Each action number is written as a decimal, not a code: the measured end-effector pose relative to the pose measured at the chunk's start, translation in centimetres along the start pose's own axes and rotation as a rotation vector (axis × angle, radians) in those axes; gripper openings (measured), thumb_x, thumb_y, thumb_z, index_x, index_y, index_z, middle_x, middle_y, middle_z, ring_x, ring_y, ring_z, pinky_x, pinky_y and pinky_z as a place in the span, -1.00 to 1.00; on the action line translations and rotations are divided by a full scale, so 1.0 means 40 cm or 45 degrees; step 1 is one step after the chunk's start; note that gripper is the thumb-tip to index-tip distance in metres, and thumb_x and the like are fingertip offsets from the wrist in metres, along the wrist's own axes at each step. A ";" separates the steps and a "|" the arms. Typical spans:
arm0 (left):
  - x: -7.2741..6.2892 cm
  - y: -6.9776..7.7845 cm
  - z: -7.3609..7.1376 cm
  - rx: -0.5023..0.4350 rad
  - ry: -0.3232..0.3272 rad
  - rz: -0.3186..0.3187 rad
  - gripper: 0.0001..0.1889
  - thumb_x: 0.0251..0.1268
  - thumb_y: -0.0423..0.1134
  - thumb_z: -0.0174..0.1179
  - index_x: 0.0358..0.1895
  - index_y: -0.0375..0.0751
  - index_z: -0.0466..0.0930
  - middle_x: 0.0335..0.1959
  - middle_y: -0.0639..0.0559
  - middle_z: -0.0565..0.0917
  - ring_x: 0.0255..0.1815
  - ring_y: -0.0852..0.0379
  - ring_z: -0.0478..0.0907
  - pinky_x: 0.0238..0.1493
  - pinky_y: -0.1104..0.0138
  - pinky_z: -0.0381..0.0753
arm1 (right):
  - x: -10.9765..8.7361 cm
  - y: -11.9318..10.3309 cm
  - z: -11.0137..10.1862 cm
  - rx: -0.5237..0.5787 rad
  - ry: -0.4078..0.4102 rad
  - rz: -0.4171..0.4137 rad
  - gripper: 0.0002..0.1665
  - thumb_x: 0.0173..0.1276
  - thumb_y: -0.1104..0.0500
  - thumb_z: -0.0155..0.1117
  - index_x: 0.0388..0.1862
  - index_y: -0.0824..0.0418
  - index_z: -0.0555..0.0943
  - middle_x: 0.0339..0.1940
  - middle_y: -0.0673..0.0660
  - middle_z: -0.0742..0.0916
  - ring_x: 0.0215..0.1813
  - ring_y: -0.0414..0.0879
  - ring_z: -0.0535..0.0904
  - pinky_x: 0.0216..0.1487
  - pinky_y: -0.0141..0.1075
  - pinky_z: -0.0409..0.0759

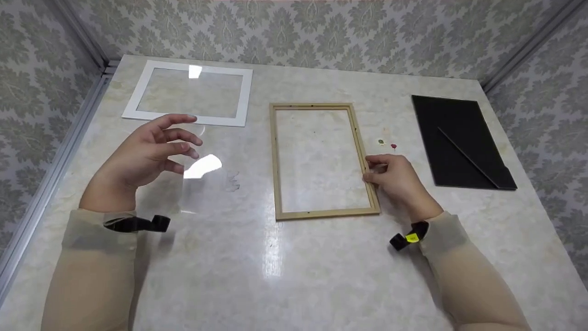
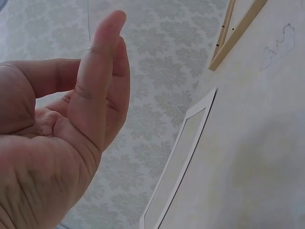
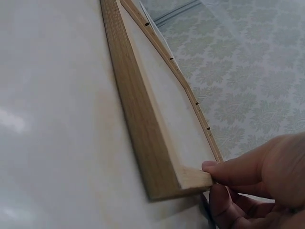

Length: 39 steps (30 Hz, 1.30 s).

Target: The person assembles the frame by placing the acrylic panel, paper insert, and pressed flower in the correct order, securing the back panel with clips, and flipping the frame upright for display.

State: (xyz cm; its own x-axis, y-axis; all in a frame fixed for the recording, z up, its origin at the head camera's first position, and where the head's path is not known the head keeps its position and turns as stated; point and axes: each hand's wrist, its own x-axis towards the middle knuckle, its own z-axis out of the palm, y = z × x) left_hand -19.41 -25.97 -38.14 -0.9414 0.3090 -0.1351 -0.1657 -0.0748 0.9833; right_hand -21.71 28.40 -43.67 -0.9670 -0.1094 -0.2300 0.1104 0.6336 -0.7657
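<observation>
A clear transparent sheet (image 1: 202, 188), with a bright glare on it, is in my left hand (image 1: 151, 147), its edge between thumb and fingers above the table. Only a thin line of that sheet's edge shows above the left hand (image 2: 81, 105) in the left wrist view. Flat on the table in the middle lies a light wooden picture frame (image 1: 277, 170). My right hand (image 1: 395, 177) pinches the frame's right side bar between thumb and fingers. From the right wrist, the thumb rests on the inside of the wooden frame (image 3: 138, 109).
Behind the left hand lies a white rectangular mat (image 1: 244, 99). A black backing board with a stand leg (image 1: 452, 161) is at the right. Two small dried flowers (image 1: 393, 146) lie between frame and board. A patterned wall (image 1: 312, 32) bounds the table's back.
</observation>
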 end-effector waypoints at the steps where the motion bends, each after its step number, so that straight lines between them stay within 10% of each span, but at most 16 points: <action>1: 0.001 -0.001 0.003 -0.001 0.003 0.001 -0.45 0.61 -0.51 0.32 0.52 0.02 0.56 0.03 0.00 0.82 -0.10 0.11 0.79 -0.30 0.26 0.87 | -0.001 0.000 0.003 0.003 -0.001 -0.005 -0.27 0.53 0.30 0.53 0.63 0.32 0.58 0.37 0.37 0.76 -0.01 -0.22 0.73 -0.10 -0.50 0.74; 10: 0.015 -0.013 0.018 -0.033 -0.020 0.022 -0.45 0.65 -0.51 0.27 0.56 -0.04 0.51 0.05 -0.05 0.78 -0.13 0.09 0.82 -0.17 0.08 0.95 | -0.016 -0.010 0.023 0.115 -0.073 0.019 -0.22 0.54 0.29 0.51 0.69 0.29 0.52 0.28 0.31 0.70 -0.24 -0.25 0.75 -0.21 -0.39 0.81; 21: 0.045 -0.019 0.046 -0.119 -0.020 0.007 -0.43 0.64 -0.50 0.30 0.57 0.00 0.52 0.06 0.01 0.77 -0.09 0.16 0.71 -0.30 0.31 0.87 | -0.029 -0.019 0.032 0.146 -0.120 0.034 -0.17 0.53 0.31 0.47 0.73 0.25 0.47 0.16 0.25 0.72 -0.23 -0.21 0.72 -0.22 -0.38 0.78; 39: 0.152 0.027 0.185 -0.183 -0.019 0.067 -0.44 0.65 -0.51 0.26 0.58 -0.03 0.52 0.06 -0.06 0.70 -0.11 0.14 0.70 -0.20 0.22 0.93 | -0.019 -0.013 0.055 0.326 -0.113 0.032 -0.15 0.52 0.36 0.44 0.76 0.23 0.44 0.22 0.22 0.68 -0.30 -0.18 0.70 -0.28 -0.36 0.78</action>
State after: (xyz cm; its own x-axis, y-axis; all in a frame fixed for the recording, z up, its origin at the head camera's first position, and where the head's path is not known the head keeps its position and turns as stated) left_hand -23.14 -17.18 -37.00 -0.9456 0.3152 -0.0809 -0.1575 -0.2259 0.9613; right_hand -20.53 26.48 -44.41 -0.9405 -0.1703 -0.2940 0.1994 0.4239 -0.8835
